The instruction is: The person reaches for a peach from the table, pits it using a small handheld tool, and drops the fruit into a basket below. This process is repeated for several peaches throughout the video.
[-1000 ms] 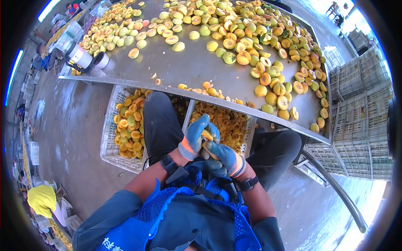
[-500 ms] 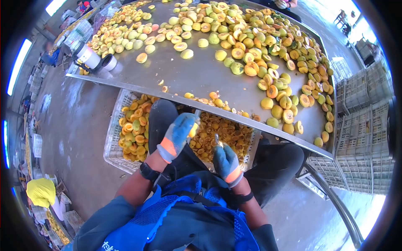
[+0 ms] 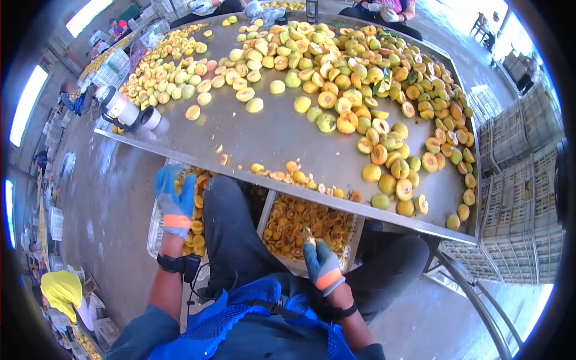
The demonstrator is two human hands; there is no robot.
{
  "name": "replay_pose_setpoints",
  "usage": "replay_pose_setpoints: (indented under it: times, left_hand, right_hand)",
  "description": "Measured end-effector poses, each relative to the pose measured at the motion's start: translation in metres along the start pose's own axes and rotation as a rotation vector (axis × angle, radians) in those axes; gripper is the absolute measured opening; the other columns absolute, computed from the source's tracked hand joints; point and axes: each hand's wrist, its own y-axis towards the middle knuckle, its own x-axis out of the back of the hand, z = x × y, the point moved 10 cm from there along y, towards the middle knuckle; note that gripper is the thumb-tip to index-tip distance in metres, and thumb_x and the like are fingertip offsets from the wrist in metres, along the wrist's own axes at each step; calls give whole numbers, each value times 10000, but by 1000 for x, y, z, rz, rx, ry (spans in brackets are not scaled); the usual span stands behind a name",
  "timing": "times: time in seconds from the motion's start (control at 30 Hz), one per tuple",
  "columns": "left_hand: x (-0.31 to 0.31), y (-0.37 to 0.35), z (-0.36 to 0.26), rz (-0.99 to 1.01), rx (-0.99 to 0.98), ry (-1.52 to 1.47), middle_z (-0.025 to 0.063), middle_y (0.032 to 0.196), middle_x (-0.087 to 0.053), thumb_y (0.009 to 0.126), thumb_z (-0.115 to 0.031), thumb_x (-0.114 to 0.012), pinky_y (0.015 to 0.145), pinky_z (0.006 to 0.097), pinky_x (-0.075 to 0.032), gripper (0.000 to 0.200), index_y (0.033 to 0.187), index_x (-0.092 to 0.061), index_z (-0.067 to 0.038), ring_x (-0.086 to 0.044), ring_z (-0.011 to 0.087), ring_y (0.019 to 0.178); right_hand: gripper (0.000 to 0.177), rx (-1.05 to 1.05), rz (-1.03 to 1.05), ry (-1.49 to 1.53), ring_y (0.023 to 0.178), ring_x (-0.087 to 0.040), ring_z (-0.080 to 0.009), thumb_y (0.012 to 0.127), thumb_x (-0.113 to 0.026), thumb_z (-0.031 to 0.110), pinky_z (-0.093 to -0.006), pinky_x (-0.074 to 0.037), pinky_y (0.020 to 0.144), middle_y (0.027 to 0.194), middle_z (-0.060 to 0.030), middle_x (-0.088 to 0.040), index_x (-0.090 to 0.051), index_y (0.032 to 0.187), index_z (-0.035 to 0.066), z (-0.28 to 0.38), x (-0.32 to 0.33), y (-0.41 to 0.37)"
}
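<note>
My left hand, in a blue and grey glove with an orange band, is over the left crate of halved yellow stone fruit. Its fingers are spread, and fruit shows between thumb and fingers. In my right hand, gloved the same way, the fingers are closed round a small metal-tipped tool; its handle is hidden in the grip. That hand is at the near side of a second crate, filled with darker, hollow-looking fruit pieces.
Above the crates, a metal table bears piles of whole-looking and halved fruit. A steel flask and a cup stand at its left corner. Stacked plastic crates rise at the right. Gloved co-workers' hands show across the table.
My left hand has moved left and down from between my knees to the left crate; the yellow fruit piece no longer shows in its grip. My right hand has lowered slightly, still holding the tool.
</note>
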Motion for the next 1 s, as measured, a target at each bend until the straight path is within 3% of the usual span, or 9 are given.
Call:
replay_pose_setpoints:
  times: [0.17, 0.3, 0.4, 0.53, 0.57, 0.67, 0.77, 0.93, 1.0]
  left_hand:
    - [-136, 39, -112, 336, -77, -489, 166, 1180, -629, 872, -109, -725, 963, 427, -500, 361, 1219, -636, -64, -614, 350, 1122]
    - [-266, 55, -196, 503, -137, -575, 180, 1149, -653, 911, -223, -735, 937, 420, -520, 431, 1290, -604, -64, -642, 371, 1060]
    - [-368, 54, -199, 665, 255, -405, 183, 1091, -667, 923, -265, -731, 842, 402, -553, 504, 1347, -558, -56, -680, 316, 954]
    - [-433, 43, -198, 688, 500, -673, 140, 1018, -672, 931, -281, -698, 658, 370, -553, 475, 1317, -552, -45, -663, 226, 755]
    - [-445, 35, -196, 684, 529, -740, 125, 1010, -669, 932, -280, -687, 621, 359, -544, 458, 1304, -556, -47, -646, 208, 713]
    - [-442, 12, -187, 748, 769, -1144, 89, 975, -661, 934, -253, -649, 606, 327, -536, 370, 1226, -586, -35, -621, 197, 674]
    - [-379, -9, -207, 959, 1191, -1644, 118, 1015, -654, 933, -230, -611, 685, 322, -557, 356, 1207, -601, -3, -644, 222, 751]
    - [-304, -46, -195, 681, 1484, -2073, 133, 1069, -649, 947, -221, -523, 775, 351, -569, 365, 1225, -601, 1, -647, 254, 886]
    - [-277, -65, -183, 578, 1394, -2168, 127, 1087, -650, 954, -243, -535, 793, 355, -570, 370, 1223, -603, 2, -649, 255, 913]
  right_hand:
    - [184, -36, 8, 96, 660, -517, -186, 1021, -600, 180, -371, -457, 612, 724, -130, -581, -608, 975, 2, -7, 10, 7]
    - [201, -29, -38, 60, 651, -598, -270, 1021, -592, 189, -393, -463, 606, 733, -173, -614, -600, 984, -8, -21, 27, 3]
    - [238, -126, -48, 142, 695, -656, -475, 990, -641, 234, -469, -488, 566, 727, -270, -636, -599, 955, 2, -32, 37, 4]
    - [245, -125, -73, 118, 674, -661, -465, 987, -643, 242, -475, -487, 554, 713, -261, -638, -593, 945, 5, -32, 43, 10]
    - [215, -127, -49, 102, 632, -607, -267, 1011, -609, 206, -386, -463, 588, 720, -190, -614, -599, 990, -8, -36, 38, 10]
    - [232, -69, -45, 159, 690, -673, -435, 997, -623, 230, -459, -491, 582, 746, -248, -650, -606, 990, -1, -25, 38, 16]
    - [227, -84, -99, 253, 672, -648, -345, 1006, -606, 210, -422, -486, 613, 756, -213, -643, -606, 995, -17, -19, 45, 16]
    - [161, 53, -102, 202, 674, -538, -120, 1040, -549, 156, -296, -443, 589, 763, -32, -586, -584, 1002, 2, 12, 54, 26]
    - [228, 62, -132, 261, 710, -642, -259, 1029, -561, 167, -375, -489, 631, 799, -180, -651, -597, 1046, -57, 8, 49, 33]
